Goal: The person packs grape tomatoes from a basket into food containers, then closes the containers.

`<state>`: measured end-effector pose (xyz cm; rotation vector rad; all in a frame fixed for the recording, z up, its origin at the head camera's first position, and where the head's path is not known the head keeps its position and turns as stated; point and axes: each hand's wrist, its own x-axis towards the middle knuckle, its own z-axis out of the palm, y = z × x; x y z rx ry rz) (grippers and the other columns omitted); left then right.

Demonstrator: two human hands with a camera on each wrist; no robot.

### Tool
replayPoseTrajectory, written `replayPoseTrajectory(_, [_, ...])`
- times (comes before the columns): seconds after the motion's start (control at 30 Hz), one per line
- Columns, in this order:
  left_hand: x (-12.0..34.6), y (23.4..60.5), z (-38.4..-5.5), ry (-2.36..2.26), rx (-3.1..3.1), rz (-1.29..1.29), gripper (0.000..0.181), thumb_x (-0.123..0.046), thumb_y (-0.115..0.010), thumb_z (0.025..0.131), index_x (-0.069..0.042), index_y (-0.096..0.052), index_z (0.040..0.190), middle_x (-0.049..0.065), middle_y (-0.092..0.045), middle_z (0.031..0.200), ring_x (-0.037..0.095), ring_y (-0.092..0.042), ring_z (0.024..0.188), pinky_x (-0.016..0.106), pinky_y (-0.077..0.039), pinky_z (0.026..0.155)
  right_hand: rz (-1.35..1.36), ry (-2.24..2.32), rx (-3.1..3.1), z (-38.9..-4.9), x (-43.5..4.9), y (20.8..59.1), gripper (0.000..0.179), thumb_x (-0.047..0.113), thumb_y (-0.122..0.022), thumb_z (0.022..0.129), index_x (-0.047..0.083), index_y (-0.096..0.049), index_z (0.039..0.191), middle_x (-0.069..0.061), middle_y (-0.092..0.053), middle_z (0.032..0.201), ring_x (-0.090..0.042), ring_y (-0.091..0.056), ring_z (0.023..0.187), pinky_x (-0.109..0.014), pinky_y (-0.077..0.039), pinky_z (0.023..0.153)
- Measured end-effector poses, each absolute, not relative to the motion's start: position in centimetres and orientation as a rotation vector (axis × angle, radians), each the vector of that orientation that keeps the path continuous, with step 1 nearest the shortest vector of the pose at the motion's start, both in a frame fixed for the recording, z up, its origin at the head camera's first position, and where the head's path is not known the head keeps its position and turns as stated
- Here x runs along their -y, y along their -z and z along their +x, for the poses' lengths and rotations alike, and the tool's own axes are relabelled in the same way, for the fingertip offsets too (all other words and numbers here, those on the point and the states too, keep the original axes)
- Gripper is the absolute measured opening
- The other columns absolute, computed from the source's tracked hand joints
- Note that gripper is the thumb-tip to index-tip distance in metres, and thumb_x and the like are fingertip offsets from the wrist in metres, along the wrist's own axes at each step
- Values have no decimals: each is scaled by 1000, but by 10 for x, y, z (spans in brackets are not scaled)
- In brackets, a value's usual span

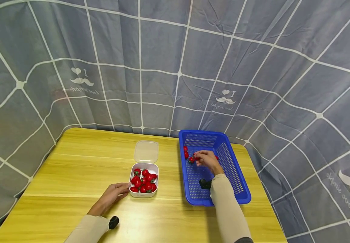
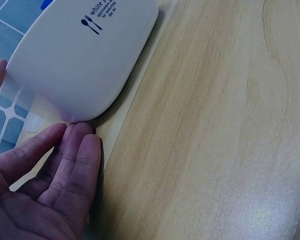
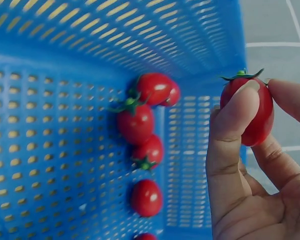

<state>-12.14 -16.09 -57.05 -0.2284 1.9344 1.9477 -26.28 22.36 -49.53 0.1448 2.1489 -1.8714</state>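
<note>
My right hand [image 1: 207, 161] is over the blue basket [image 1: 193, 194], pinching a cherry tomato [image 3: 264, 117] with a green stalk between thumb and fingers. Several more cherry tomatoes [image 3: 135, 124] lie in the basket along one end wall. At the left, my left hand [image 1: 112, 195] rests against the side of a white square container [image 1: 142, 195]. In the left wrist view, fairly straight fingertips [image 2: 82, 129] touch the container's lower corner, while the thumb tip is near its rim. Several red cherry tomatoes [image 1: 143, 180] sit inside that container.
A translucent lid [image 1: 146, 151] lies just behind the container. Both stand on a wooden table [image 1: 80, 162], with the basket near its right side. A grey checked curtain [image 1: 159, 84] hangs behind and around the table.
</note>
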Motion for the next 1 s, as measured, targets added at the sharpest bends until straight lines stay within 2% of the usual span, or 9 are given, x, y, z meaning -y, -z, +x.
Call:
replayPoseTrajectory(0.37, [161,570,-122,-1952,-1937,-231,62,-33,-55,99,19,-43,131,31,-46,136,35,-51,122,41,-45,104,80,1959,-2114,-254,-206,473,30,3,-62,92,-16,-58,114,-7,-66,83,-15,-61,61,-24,-58,56])
replayPoseTrajectory(0.6, [161,570,-122,-1958,-1933,-243,61,-31,-55,99,19,-42,132,31,-45,137,36,-49,123,42,-44,105,-6,1949,-2102,-245,-191,464,27,4,-63,92,-14,-60,111,-14,-67,86,-15,-62,61,-26,-60,59])
replayPoseTrajectory(0.8, [160,570,-122,-1957,-1937,-251,61,-31,-55,99,19,-42,132,30,-45,137,36,-49,123,41,-44,105,-96,1919,-2073,-238,-174,462,27,1,-64,90,-16,-60,110,-8,-68,85,-16,-65,69,-28,-60,65])
replayPoseTrajectory(1.0, [160,569,-121,-1952,-1942,-254,62,-31,-55,99,19,-43,132,31,-45,137,37,-49,123,42,-44,105,-206,1829,-2102,-232,-157,464,28,1,-65,90,-16,-60,111,-7,-69,87,-14,-66,75,-42,-59,79])
